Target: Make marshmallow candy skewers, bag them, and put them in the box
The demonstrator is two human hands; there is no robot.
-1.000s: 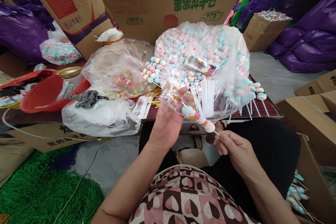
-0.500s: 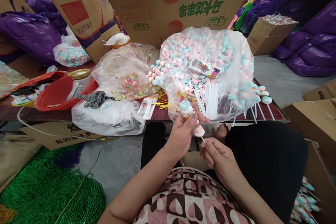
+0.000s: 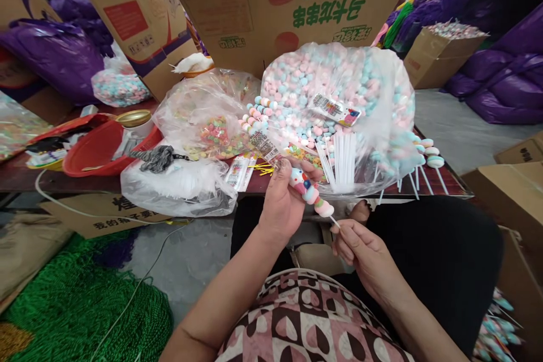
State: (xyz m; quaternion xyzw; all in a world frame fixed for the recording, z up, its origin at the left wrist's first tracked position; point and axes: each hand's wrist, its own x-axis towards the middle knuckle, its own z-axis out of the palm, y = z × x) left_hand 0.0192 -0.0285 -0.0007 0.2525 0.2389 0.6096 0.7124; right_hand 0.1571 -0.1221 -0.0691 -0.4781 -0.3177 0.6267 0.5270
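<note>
A marshmallow skewer point(image 3: 324, 209) in pink, white and blue slants between my hands above my lap. Its upper part sits in a clear printed wrapper point(image 3: 263, 146), whose far end stretches up and left over the table edge. My left hand point(image 3: 282, 201) is closed around the wrapper, with thumb and fingers at its sides. Below the lowest marshmallow, my right hand point(image 3: 358, 240) pinches the white stick between thumb and fingers. How far the wrapper reaches down the skewer is hard to make out.
On the table point(image 3: 456, 181) are a big bag of marshmallows point(image 3: 292, 76), white sticks point(image 3: 344, 161), finished skewers point(image 3: 432, 158), gummy candy bags point(image 3: 182, 107), gold ties point(image 3: 263, 167) and a red basin point(image 3: 85, 153). A large carton point(image 3: 271, 5) stands behind. Green strands point(image 3: 93, 300) cover the floor at left.
My left hand has shifted left and turned, showing more of the wrapped skewer's printed part and marshmallows. My right hand has moved slightly right, still pinching the stick. The view has shifted a little.
</note>
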